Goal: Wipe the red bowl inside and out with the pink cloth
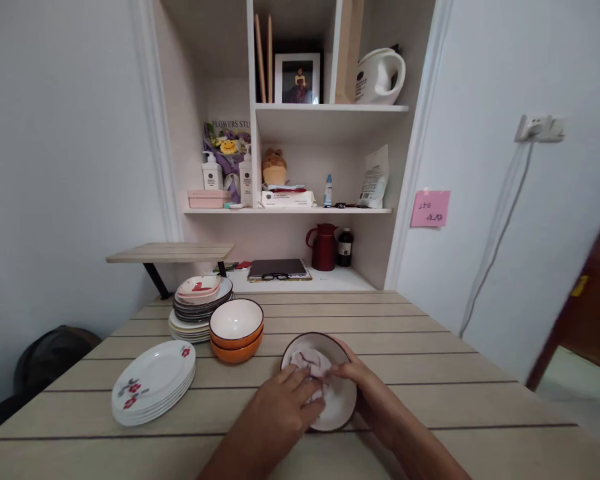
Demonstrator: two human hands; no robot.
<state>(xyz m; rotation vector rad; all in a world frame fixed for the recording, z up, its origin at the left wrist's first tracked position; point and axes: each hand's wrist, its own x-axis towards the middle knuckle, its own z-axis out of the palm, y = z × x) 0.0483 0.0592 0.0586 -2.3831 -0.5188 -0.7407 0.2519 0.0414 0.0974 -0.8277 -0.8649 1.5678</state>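
Observation:
A white bowl with a dark rim (341, 400) is tilted toward me above the front of the table. My right hand (363, 377) grips its right side, thumb over the rim and the other fingers hidden behind it. Inside lies a crumpled pale cloth (307, 358). My left hand (290, 407) presses that cloth against the inside of the bowl, its fingers bent over it. Left of the bowl stand stacked orange bowls with white insides (237, 323). Oval white plates with red flowers (155, 380) lie piled at the far left.
Behind the orange bowls rises a mixed stack of plates and dishes (200, 310). A small raised wooden shelf (170, 252) stands at the back left. The wall cabinet holds a red jug (323, 247), a dark bottle (345, 247) and a laptop (277, 268) with glasses before it.

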